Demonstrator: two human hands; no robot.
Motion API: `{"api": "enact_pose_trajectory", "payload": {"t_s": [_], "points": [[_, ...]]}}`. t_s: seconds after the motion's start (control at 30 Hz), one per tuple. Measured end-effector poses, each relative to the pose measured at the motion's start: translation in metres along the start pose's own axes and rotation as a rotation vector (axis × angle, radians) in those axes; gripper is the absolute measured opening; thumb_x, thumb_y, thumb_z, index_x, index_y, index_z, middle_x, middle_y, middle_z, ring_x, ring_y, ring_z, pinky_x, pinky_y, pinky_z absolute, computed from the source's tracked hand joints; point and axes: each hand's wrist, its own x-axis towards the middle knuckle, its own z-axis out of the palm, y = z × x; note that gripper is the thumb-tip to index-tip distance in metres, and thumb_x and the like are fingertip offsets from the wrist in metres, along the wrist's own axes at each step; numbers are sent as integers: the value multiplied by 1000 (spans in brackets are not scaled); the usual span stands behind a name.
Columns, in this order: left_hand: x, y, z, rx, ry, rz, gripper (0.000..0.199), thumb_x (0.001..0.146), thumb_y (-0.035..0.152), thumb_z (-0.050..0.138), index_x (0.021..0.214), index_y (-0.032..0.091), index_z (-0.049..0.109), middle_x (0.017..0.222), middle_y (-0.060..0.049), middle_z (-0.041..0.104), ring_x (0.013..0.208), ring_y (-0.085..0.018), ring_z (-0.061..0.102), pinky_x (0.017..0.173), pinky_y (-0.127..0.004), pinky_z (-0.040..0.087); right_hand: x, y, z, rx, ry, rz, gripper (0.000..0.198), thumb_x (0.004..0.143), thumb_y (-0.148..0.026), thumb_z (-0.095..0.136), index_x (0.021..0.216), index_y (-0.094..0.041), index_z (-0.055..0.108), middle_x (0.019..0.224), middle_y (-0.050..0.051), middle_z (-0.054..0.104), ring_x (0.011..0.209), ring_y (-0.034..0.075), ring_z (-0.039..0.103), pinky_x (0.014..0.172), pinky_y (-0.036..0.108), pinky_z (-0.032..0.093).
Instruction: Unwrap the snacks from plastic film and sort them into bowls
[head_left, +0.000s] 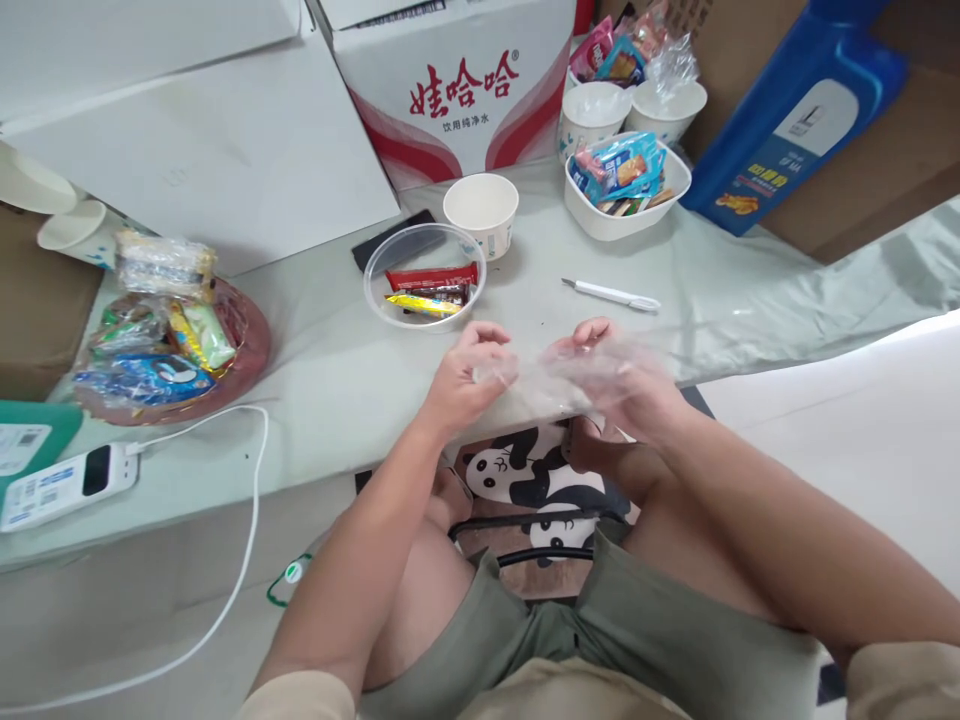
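Both hands are just above the table's front edge with a thin, see-through sheet of plastic film (551,382) between them. My left hand (474,372) is closed, pinching the film's left end. My right hand (619,378) has curled fingers around the other end, and the film drapes over its palm. Whether it is a bag or a glove cannot be made out. Just beyond my left hand stands a clear round plastic bowl (375,298) with a red, a dark and a yellow wrapped snack bar inside. A white pen (613,295) lies beyond my right hand.
A paper cup (484,215) stands behind the bowl, beside a dark flat object (396,238). A white tub (626,215) of snack packets is at the back right, near a blue bottle (795,120). Left are a pink snack plate (251,345) and a power strip (71,487) with a trailing cable.
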Motion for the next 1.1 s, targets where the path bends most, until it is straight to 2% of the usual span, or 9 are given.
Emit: {"api": "enact_pose_trajectory", "payload": {"t_s": [0.13, 0.27, 0.43, 0.53, 0.6, 0.67, 0.77, 0.9, 1.1], "points": [[5, 8, 1, -123, -48, -125, 31, 81, 48, 67, 67, 20, 68, 96, -8, 72, 103, -23, 65, 95, -38, 51, 0, -1, -4, -202, 167, -70, 19, 81, -40, 66, 75, -23, 60, 81, 1, 66, 77, 14, 62, 72, 29, 51], [1, 12, -1, -211, -99, -216, 34, 81, 49, 67, 68, 19, 74, 88, -10, 78, 93, -23, 71, 84, -36, 54, 2, -1, -9, -206, 158, 15, 27, 80, -46, 68, 73, -21, 62, 65, -1, 60, 57, 10, 51, 53, 25, 42], [-3, 8, -1, -354, -142, -454, 38, 78, 52, 69, 82, 14, 76, 89, -13, 79, 74, -21, 74, 61, -29, 51, 4, -1, -9, -268, 211, 61, 31, 82, -52, 66, 82, -21, 66, 60, -2, 56, 51, 10, 47, 49, 25, 40], [-2, 4, 1, -411, -176, -555, 43, 77, 47, 70, 105, 15, 72, 86, -10, 79, 67, -18, 74, 56, -25, 50, 4, 0, -9, -323, 122, 122, 30, 84, -49, 65, 92, -21, 67, 63, -1, 61, 54, 11, 56, 52, 26, 45], [-1, 0, 2, -433, -161, -549, 47, 78, 42, 69, 117, 16, 67, 75, -5, 77, 60, -16, 72, 52, -23, 49, 4, 1, -10, -414, 46, 122, 27, 83, -44, 67, 96, -20, 68, 61, -2, 62, 54, 12, 58, 55, 27, 48], [1, -4, 4, -460, -149, -518, 48, 79, 39, 67, 121, 18, 63, 67, -1, 74, 56, -16, 71, 49, -21, 46, 5, 2, -12, -519, 51, 43, 22, 83, -38, 66, 96, -19, 68, 57, -3, 60, 54, 12, 59, 56, 28, 48], [7, -10, 6, -514, -176, -505, 42, 81, 36, 64, 119, 20, 59, 65, 1, 73, 57, -17, 73, 48, -21, 47, 9, 4, -17, -592, 111, -85, 20, 88, -34, 59, 102, -20, 64, 66, -2, 65, 58, 12, 62, 57, 27, 47], [14, -16, 7, -586, -212, -546, 31, 82, 34, 61, 111, 22, 58, 69, 0, 75, 66, -19, 77, 53, -22, 51, 14, 6, -22, -577, -38, -56, 29, 92, -32, 55, 120, -23, 57, 74, -3, 70, 57, 11, 65, 59, 28, 49], [19, -25, 1, -638, -297, -529, 43, 78, 42, 70, 114, 23, 56, 75, -1, 77, 67, -22, 77, 56, -26, 56, 22, 16, -29, -465, -36, -88, 15, 90, -32, 58, 100, -23, 64, 64, -4, 65, 56, 13, 65, 57, 27, 53]]}}
